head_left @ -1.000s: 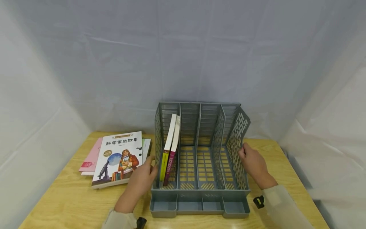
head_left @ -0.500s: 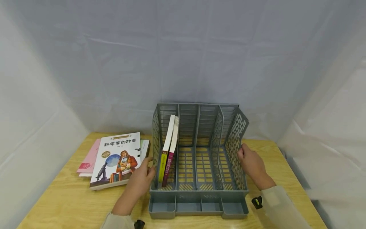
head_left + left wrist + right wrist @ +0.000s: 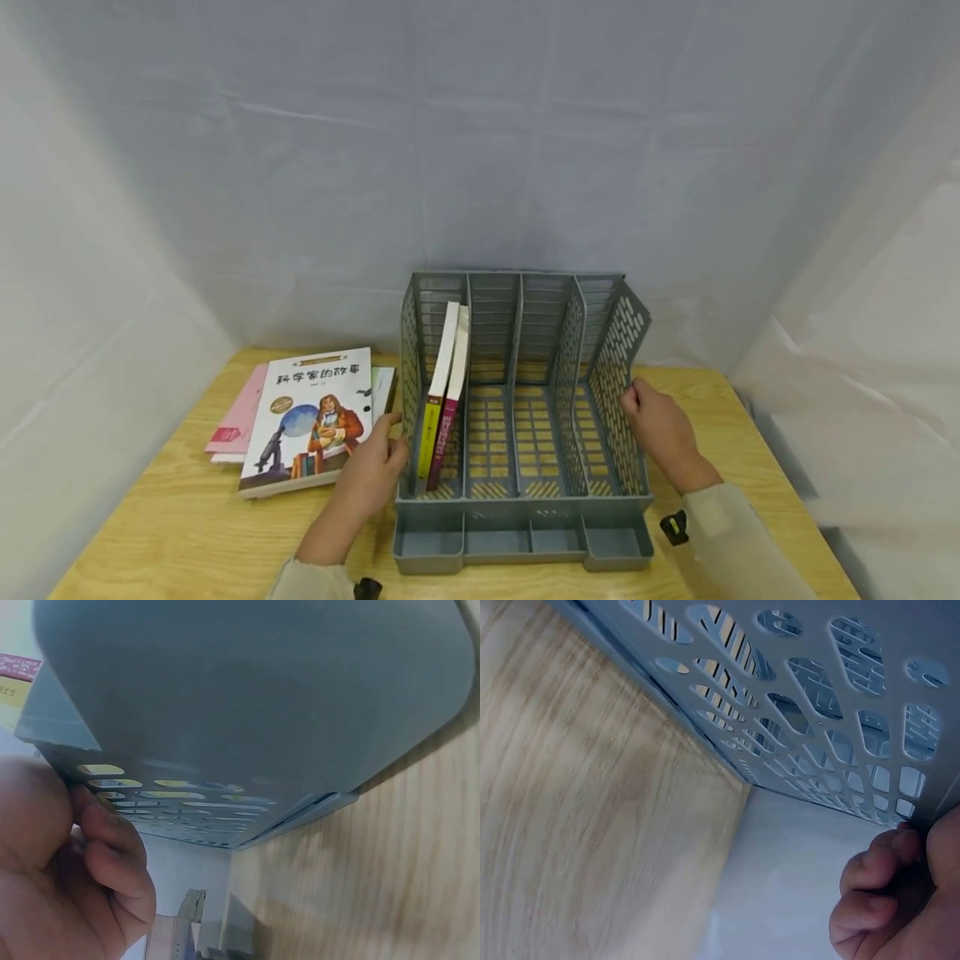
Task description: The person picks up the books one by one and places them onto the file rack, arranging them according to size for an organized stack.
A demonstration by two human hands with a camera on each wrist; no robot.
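A grey plastic desk file organizer (image 3: 491, 442), with four upright slots and a row of shallow front trays, stands on the table. My left hand (image 3: 369, 477) grips the front edge of its left side wall; the left wrist view shows curled fingers (image 3: 112, 855) against the perforated panel. On the opposite side my right hand (image 3: 660, 429) pinches the right side wall (image 3: 621, 358), its fingers (image 3: 866, 889) curled in the right wrist view. Two books lean in the leftmost slot: one with a yellow spine (image 3: 431, 433), one with a magenta spine (image 3: 444, 446).
Left of the organizer lies a pile of books on the wooden table (image 3: 165, 533). On top is a white illustrated book (image 3: 311, 425), with a pink book (image 3: 238, 417) and a greenish one (image 3: 383, 387) showing beneath. Pale sheeting (image 3: 487, 133) surrounds the table at the back and sides.
The whole view shifts slightly. Both hands keep their hold on the organizer's side walls, and the books stay where they were.
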